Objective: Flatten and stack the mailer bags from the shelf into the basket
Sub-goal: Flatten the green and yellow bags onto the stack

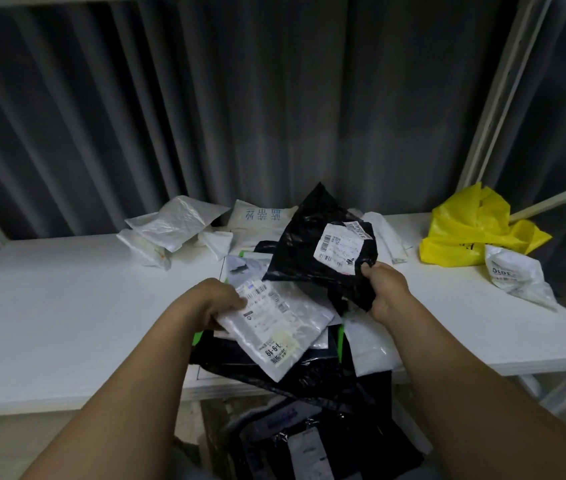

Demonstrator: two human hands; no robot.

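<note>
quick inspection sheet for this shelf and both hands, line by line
surface: white shelf board, bags piled at its middle
job's things: black plastic mailer bag with white label, lifted; white plastic mailer bag with printed label; crumpled white bags back left; dark bags stacked below the shelf edge, basket not discernible
clutter: crumpled yellow plastic bag back right
grippers: left hand holds the white mailer; right hand grips the black mailer's corner
cables: nothing seen
surroundings: dark pleated curtain; white shelf upright
</note>
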